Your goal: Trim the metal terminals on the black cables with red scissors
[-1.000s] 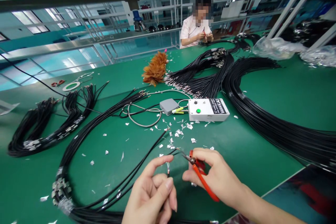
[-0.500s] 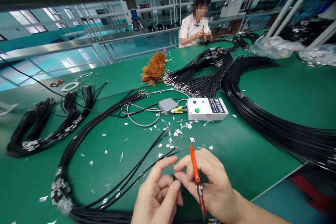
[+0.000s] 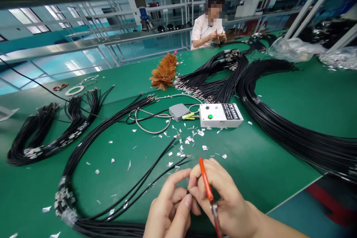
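- At the far left of the frame a coiled bundle of black cables (image 3: 47, 134) lies on the green surface (image 3: 292, 104).
- From the lower left, a second cable bundle (image 3: 92, 145) curves up toward the centre, with small white scraps (image 3: 189, 139) scattered near it.
- At the bottom centre the left hand (image 3: 170, 212) has its fingers (image 3: 178, 178) pinched together on the end of a thin black wire (image 3: 156, 182), which runs away to the lower left.
- Touching it, the right hand (image 3: 225, 200) also pinches this wire end and keeps orange-handled cutters (image 3: 208, 189) tucked in its closed fingers.
- Above the hands stand a grey box (image 3: 179, 111) and a white tester box (image 3: 221, 115) with a green button.
- In the upper centre lies a brown feather duster (image 3: 164, 72); behind it another person (image 3: 208, 26) sits.
- At the right a thick mass of black cables (image 3: 279, 126) sweeps across the surface.
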Tool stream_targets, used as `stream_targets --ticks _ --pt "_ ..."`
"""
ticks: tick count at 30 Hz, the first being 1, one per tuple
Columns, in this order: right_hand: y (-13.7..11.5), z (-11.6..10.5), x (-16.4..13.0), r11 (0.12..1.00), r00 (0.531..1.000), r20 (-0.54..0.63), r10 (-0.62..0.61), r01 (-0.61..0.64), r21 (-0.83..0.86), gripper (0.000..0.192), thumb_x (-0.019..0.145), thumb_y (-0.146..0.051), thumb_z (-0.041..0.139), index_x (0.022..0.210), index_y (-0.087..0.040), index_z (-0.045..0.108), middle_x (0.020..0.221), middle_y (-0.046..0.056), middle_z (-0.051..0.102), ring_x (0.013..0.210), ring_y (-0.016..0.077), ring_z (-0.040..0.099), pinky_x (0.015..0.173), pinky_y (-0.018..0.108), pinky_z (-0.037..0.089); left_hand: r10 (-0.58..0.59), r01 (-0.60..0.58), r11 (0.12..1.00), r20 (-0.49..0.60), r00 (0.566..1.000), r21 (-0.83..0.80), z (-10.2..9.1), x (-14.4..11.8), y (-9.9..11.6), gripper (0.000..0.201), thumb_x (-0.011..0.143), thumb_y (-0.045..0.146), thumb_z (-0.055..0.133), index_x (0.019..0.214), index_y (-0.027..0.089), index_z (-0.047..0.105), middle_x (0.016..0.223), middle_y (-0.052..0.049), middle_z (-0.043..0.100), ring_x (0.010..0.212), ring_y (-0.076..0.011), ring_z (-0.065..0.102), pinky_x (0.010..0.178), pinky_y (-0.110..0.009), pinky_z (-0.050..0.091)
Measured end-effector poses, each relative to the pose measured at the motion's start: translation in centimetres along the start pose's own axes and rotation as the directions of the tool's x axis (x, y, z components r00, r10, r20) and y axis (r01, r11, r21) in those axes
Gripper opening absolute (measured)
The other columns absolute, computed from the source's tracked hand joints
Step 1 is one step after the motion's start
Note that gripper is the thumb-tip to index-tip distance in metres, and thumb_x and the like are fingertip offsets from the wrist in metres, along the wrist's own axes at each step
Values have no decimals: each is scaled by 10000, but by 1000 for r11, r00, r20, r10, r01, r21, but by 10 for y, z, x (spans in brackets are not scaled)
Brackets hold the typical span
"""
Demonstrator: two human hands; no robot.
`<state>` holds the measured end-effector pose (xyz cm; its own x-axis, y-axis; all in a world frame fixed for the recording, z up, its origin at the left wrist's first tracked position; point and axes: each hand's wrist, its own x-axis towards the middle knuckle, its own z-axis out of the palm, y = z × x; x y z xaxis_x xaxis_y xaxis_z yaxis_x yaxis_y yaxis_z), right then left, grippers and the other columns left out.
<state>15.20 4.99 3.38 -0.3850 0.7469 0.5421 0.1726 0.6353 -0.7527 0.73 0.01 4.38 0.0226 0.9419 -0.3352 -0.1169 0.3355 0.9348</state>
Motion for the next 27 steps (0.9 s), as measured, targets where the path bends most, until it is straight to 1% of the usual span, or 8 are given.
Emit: stream_targets --ticks 2,4,7,9,12,18,23,27 --pt "2 -2 -3 997 998 -13 61 -61 53 187 817 -85 527 744 -225 426 757 -19 603 659 123 559 669 278 412 0 0 1000 -4 1000 -27 -1 2 1 489 831 458 593 1237 208 488 620 4 586 413 -57 330 403 -207 194" --pt "7 -5 -5 994 994 -5 113 -113 12 149 824 -127 547 763 -224 452 765 -8 602 673 138 564 659 278 409 1 -1 999 4 1000 -53 -2 4 2 504 834 469 588 1245 213 450 610 4 603 379 -40 316 384 -194 180" --pt "15 -9 -6 963 991 7 135 -129 -237 112 804 -200 593 737 -208 503 693 -1 577 627 156 516 595 282 340 -5 7 997 29 1000 -72 -5 5 2 430 847 450 581 1176 208 448 622 -18 646 353 -21 316 378 -180 174" --pt "20 -11 -6 916 994 3 107 -97 -389 148 789 -232 608 689 -202 503 636 -13 550 581 148 473 579 286 284 -6 8 997 31 999 -78 -7 6 3 394 857 436 571 1147 200 447 642 -38 669 350 -17 324 380 -175 176" --pt "24 -11 -8 867 998 13 59 -45 -497 191 797 -278 614 665 -197 502 623 -22 558 569 136 469 592 290 248 -24 27 996 35 999 -85 -9 6 4 422 861 443 560 1170 195 415 660 -52 685 347 -20 334 374 -172 183" --pt "23 -8 -10 821 999 20 44 -25 -570 255 854 -328 548 644 -193 500 593 -20 550 554 137 460 597 294 224 -25 27 997 28 999 -73 -8 6 5 394 881 412 539 1179 195 397 667 -41 678 356 -22 339 381 -172 200" --pt "22 -9 -11 797 1000 29 3 15 -603 244 845 -196 483 601 -191 478 552 -30 532 518 127 430 570 300 195 -8 9 997 8 1000 -82 -8 6 3 348 860 430 572 1089 183 481 633 -29 666 358 -9 347 396 -171 192" --pt "26 -10 -14 797 999 40 -21 41 -603 258 839 -139 457 585 -183 475 538 -26 535 503 119 421 562 307 193 -21 21 995 -3 1000 -102 -7 6 1 353 843 435 594 1070 179 506 620 -28 663 357 -7 347 397 -166 190"
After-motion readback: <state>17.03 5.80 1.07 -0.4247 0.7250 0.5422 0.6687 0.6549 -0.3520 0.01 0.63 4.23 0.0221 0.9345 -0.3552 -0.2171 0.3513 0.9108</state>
